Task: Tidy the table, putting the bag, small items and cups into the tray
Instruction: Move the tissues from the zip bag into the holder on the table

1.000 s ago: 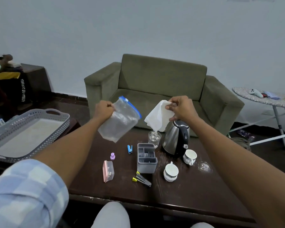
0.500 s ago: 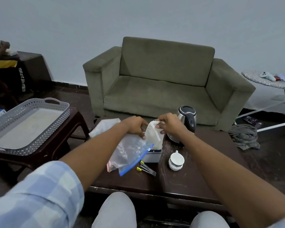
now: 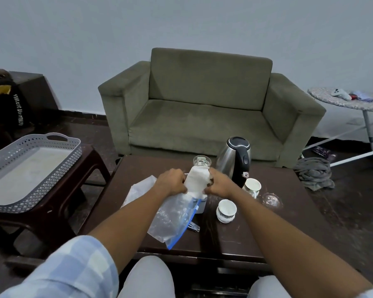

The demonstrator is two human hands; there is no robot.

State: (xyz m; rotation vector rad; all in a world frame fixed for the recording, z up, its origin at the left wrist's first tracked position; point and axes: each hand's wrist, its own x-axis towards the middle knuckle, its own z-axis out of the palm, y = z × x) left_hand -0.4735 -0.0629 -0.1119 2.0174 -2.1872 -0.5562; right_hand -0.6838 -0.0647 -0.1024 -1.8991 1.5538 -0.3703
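Since half a second ago, both hands have come closer together on the white cloth, which now stands bunched upright between them; the kettle's neighbours, a second cup and two glasses, have come into sight.

Left hand (image 3: 173, 183): fingers curled on the cloth (image 3: 197, 182) and the mouth of the bag (image 3: 172, 220).
Right hand (image 3: 220, 184): fingers curled on the cloth's other side.
Bag: clear, blue-edged, hangs below the left hand over the table (image 3: 274, 229), left of the kettle (image 3: 235, 160).
Cups: one (image 3: 226, 211) in front of the kettle, one (image 3: 252, 186) just beside its base.
Glasses: one (image 3: 201, 162) left of the kettle, one (image 3: 271, 199) to its right and nearer.
Tray (image 3: 28, 168): on a side table, well left of the kettle.
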